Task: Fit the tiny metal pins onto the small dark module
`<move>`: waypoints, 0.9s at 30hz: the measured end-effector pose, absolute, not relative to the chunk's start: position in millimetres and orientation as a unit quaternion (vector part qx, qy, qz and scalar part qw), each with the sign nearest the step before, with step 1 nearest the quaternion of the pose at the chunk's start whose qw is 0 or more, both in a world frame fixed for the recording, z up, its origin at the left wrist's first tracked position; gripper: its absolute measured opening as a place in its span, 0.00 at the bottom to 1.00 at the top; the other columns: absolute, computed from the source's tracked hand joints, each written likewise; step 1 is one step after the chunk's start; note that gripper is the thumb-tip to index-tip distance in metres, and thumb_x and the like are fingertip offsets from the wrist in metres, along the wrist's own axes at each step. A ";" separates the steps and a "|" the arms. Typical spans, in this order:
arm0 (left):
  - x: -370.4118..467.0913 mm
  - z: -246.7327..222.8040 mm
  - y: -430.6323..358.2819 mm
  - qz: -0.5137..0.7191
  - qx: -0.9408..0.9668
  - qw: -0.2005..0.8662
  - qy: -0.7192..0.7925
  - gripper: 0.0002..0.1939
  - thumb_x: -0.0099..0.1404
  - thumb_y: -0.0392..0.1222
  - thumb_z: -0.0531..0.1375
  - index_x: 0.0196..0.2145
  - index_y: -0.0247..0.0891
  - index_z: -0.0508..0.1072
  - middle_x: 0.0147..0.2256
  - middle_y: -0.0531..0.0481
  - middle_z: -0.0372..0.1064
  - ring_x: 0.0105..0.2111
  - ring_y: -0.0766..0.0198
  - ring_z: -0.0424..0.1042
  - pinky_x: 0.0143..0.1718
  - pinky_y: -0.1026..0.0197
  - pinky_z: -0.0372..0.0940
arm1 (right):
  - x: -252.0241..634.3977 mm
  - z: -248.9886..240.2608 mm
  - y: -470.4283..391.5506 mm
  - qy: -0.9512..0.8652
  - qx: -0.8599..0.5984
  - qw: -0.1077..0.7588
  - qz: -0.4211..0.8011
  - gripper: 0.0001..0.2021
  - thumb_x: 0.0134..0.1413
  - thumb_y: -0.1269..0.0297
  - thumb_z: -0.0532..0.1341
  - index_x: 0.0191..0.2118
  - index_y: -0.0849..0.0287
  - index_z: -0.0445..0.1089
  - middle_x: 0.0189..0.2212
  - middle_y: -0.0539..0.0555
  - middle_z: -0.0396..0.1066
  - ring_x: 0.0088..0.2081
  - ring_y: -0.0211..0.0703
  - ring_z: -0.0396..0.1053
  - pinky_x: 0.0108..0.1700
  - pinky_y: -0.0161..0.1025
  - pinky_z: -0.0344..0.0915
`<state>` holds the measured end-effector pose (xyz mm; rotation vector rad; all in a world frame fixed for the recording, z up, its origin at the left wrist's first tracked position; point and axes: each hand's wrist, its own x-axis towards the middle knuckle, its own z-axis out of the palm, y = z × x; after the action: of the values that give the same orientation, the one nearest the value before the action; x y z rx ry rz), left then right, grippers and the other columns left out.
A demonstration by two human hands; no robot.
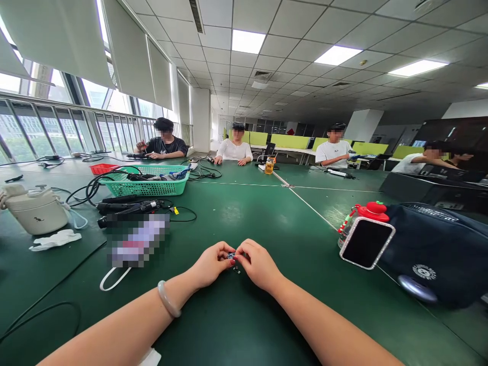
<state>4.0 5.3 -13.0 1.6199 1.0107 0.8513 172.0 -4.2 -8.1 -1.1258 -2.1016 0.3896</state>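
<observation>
My left hand (pixel 212 264) and my right hand (pixel 259 265) meet over the green table, fingertips pinched together. Between them is a small blue piece (pixel 231 255), too small and too covered by fingers to name. The left fingers grip it from one side, and the right thumb and forefinger close at its other side. Just below the fingertips lies a tiny dark and silvery piece (pixel 237 270); whether it touches the right hand I cannot tell. A pale bangle (pixel 169 300) circles my left wrist.
To the left are a green basket (pixel 148 189), black tools with cables (pixel 129 207), a blurred pouch (pixel 139 241) and a cream container (pixel 36 211). On the right, a phone (pixel 367 243) leans against a red-capped bottle (pixel 371 211) beside a dark bag (pixel 430 254). Several people sit beyond.
</observation>
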 end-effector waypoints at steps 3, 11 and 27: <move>4.1 -12.7 5.0 0.351 0.674 0.504 0.412 0.14 0.52 0.46 0.62 0.33 0.35 0.66 0.26 0.54 0.67 0.27 0.69 0.65 0.29 0.66 0.59 | 171.7 -7.8 -3.8 -0.810 -0.439 0.357 0.155 0.05 0.53 0.69 0.56 0.27 0.58 0.65 0.30 0.49 0.64 0.30 0.35 0.62 0.33 0.33 0.58; 3.8 -12.0 4.1 0.341 0.684 0.495 0.413 0.13 0.52 0.46 0.61 0.32 0.36 0.66 0.26 0.54 0.67 0.27 0.68 0.65 0.30 0.65 0.59 | 171.4 -6.9 -3.9 -0.809 -0.433 0.364 0.157 0.05 0.53 0.68 0.57 0.28 0.58 0.66 0.30 0.50 0.64 0.29 0.35 0.61 0.31 0.33 0.57; -0.6 -19.3 10.9 0.359 0.696 0.433 0.447 0.13 0.52 0.42 0.60 0.36 0.37 0.68 0.27 0.53 0.67 0.28 0.67 0.66 0.31 0.64 0.61 | 183.3 -6.5 4.5 -0.755 -0.484 0.363 0.253 0.02 0.46 0.70 0.59 0.26 0.58 0.67 0.25 0.47 0.64 0.26 0.34 0.59 0.29 0.32 0.58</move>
<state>-0.6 10.9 -19.3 1.7351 1.1134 0.8935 183.3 4.5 -6.5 -1.2453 -1.9447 0.6506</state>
